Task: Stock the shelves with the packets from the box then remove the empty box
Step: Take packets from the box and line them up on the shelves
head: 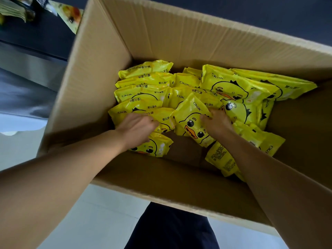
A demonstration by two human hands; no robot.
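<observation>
**Both hands down among the duck packets**

Reaching in from 7 and 5 o'clock, two bare forearms, crossing the near wall of the open cardboard box [115, 42] and going down into it. Standing at 6 o'clock just below the box's near edge, dark trousers [170, 229] over a pale floor [100, 212].

Curling over the packets at the 9 o'clock side of the heap, the left hand [136, 128], knuckles up, fingers [152, 121] bent down among yellow wrappers; gripping or only pressing, cannot tell, since the fingertips are hidden. Lying directly under that wrist, one duck-face packet [154, 146], face up on the box floor.

Pinching the right edge of a tilted duck packet [192, 121] at the centre, the right hand [218, 123], thumb on the printed face and the other fingers behind it. Lying beneath the right forearm, toward 5 o'clock, a packet turned back side up [221, 159], small print showing.

Filling the far half of the box, from 10 round to 2 o'clock, the rest of the yellow packets [239, 87], overlapping and leaning on each other, some upside down. Showing bare at the middle near side, a patch of brown box floor [183, 150].

Hanging at 11 o'clock beyond the box, blurred, other packaged goods [71, 15] against a dark shelf unit [45, 36].
</observation>
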